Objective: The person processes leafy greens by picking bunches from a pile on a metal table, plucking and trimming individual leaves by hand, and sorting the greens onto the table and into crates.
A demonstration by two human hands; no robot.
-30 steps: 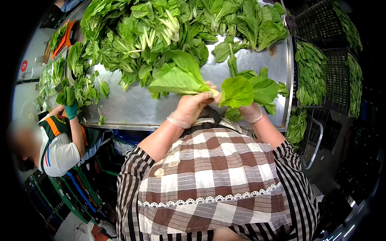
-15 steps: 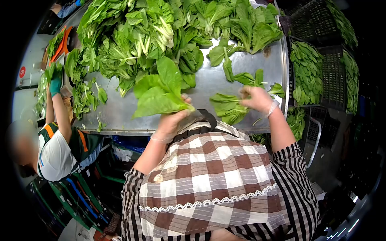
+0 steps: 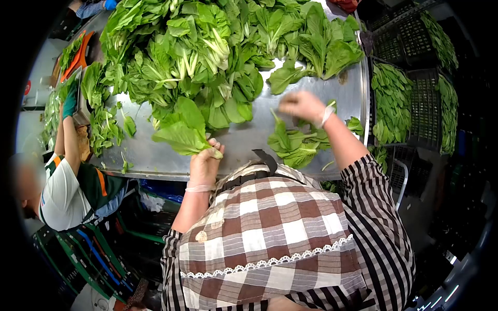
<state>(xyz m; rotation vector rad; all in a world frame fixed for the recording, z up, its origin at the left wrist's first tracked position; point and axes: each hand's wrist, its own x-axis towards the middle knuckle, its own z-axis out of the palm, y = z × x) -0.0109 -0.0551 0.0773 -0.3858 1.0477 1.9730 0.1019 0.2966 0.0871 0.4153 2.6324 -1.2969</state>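
Note:
My left hand [image 3: 205, 163] is closed round the pale base of a leafy green [image 3: 182, 132], whose broad leaves point up and left over the metal table. Over the right side of the table is my right hand [image 3: 303, 107], smeared by motion, so I cannot make out whether its fingers hold anything. Just below it lie loose leaves [image 3: 298, 147], with one stem sticking up close to the fingertips. Thin clear gloves seem to cover both hands. A large heap of leafy greens [image 3: 176, 57] spreads across the table beyond them.
The metal table [image 3: 241, 142] has a raised right edge. Black crates [image 3: 423, 103] with greens [image 3: 391, 103] stand beyond it. At the left, a co-worker in a green glove [image 3: 69, 105] handles leaves beside an orange tray [image 3: 80, 54]. A blue-gloved hand [image 3: 110, 4] shows at the top left.
My left hand has moved left with the leafy green. My right hand has risen up and left, away from the loose leaves, which now lie on the table below it.

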